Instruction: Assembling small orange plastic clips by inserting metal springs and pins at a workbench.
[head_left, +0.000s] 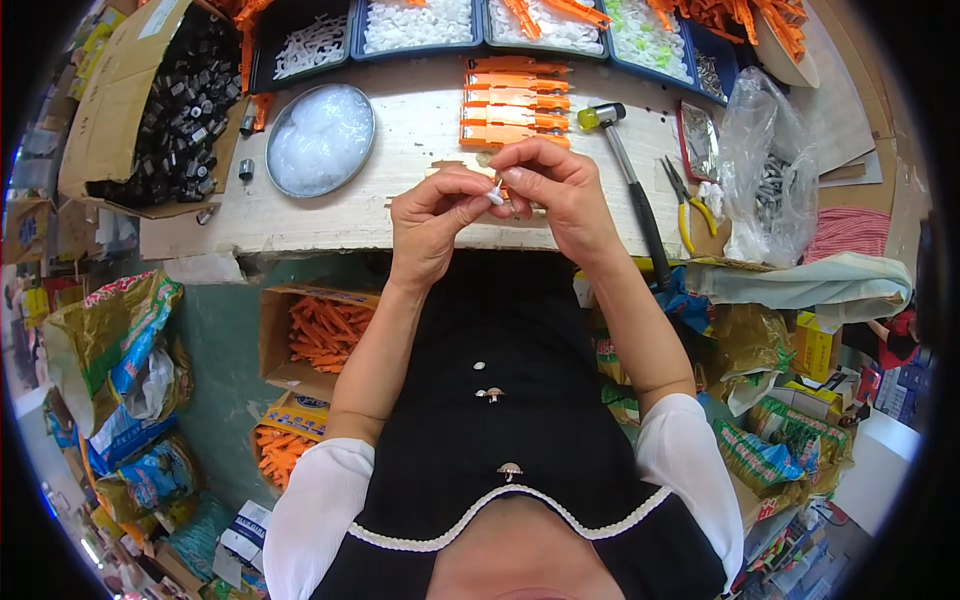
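Close together over the front edge of the table, both my hands are closed in pinches. Thumb and fingertips of my left hand (433,215) grip a small white plastic part (495,196). My right hand (562,195) has its thumb and fingers pinched right beside that part, where a thin, light piece shows at the fingertips; it is too small to make out. A bit of orange is partly hidden behind the fingers. Just beyond my hands, several orange plastic pieces (515,103) lie stacked in a neat row.
Blue bins (418,50) of small white parts line the back. Left are a round metal dish (271,150) and a carton (125,90) of black parts. Right lie a hammer (640,190), yellow-handled pliers (686,210) and a clear bag (770,130) of metal pieces. Cartons of orange parts (325,330) stand below.
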